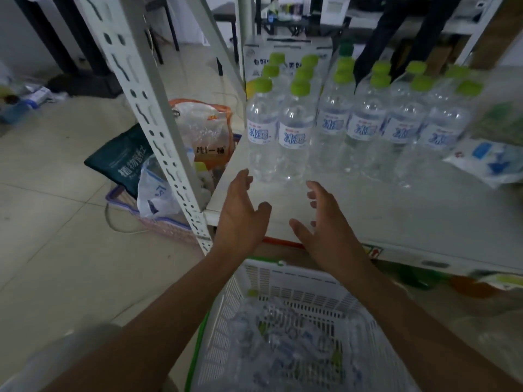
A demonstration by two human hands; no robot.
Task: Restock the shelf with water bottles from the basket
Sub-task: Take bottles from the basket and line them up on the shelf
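Your left hand (240, 210) and right hand (325, 222) hang over the front edge of the shelf (396, 210). The palms are turned toward each other, and the fingers are loosely spread and hold nothing. The gap between the two hands is wide. Your left fingertips come close to the foot of the nearest front bottle. Whether they touch it is hard to say, since the clear plastic blurs there.

The water bottles (294, 131) stand upright on the shelf in rows running back from the front. They are clear ribbed plastic with rounded shoulders, lime-green screw caps and white-and-blue labels. The shelf board is smooth, pale and flat, with a bare strip in front of the bottles. A white metal post (158, 114), angled and punched with slots, carries its left corner.

Below your wrists sits the basket (283, 281), a white plastic lattice with green trim. In it lies a jumble of loose bottles (283, 343) on their sides, glinting and blurred.

At the right end of the shelf lies a soft white-and-blue packet (486, 162). Behind the rows stands a white printed box (285, 52). The floor (56, 222) is pale glossy tile with thin joints. On it by the post, a pink crate (158, 222) holds a dark green bag (124, 162), a crinkled clear bag (155, 193) and an orange-trimmed bag (203, 120). Dark table legs (85, 38) stand farther back in the room.
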